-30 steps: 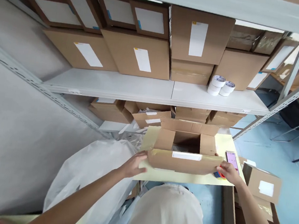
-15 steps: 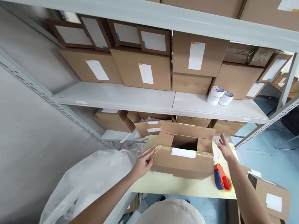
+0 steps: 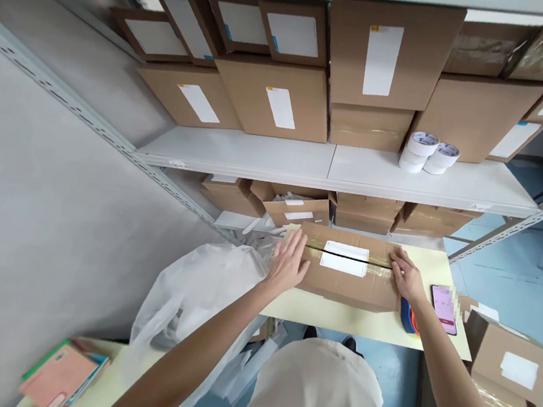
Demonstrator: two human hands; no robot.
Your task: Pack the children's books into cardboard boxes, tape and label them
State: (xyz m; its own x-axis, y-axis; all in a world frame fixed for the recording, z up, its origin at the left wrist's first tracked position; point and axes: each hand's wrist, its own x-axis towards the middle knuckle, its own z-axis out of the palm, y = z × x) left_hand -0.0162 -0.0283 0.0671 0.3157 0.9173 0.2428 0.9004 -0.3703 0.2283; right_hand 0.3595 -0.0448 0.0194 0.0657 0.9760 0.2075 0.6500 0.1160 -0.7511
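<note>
A brown cardboard box [image 3: 347, 287] sits on the pale yellow table [image 3: 337, 319] in front of me. Its top flaps are folded down, leaving a narrow dark slit across a white label [image 3: 344, 259], with clear tape along the edges. My left hand [image 3: 289, 261] lies on the box's left end, fingers stretched out over the top. At the right end, the fingers of my right hand [image 3: 408, 276] bend over the box's top edge. Just below the right hand is a blue and red tape dispenser [image 3: 408, 316], partly hidden by the wrist.
A phone [image 3: 444, 309] lies on the table's right side. White tape rolls [image 3: 419, 152] stand on the shelf [image 3: 266, 160] among several labelled boxes. White plastic sheeting [image 3: 199, 274] bulges at the left, above some folders [image 3: 58, 375]. More boxes [image 3: 503, 360] are stacked at the right.
The raised flaps have come down over the box's opening. My right hand has moved onto the right end, and my left hand has shifted onto the top. The view has shifted, revealing the phone.
</note>
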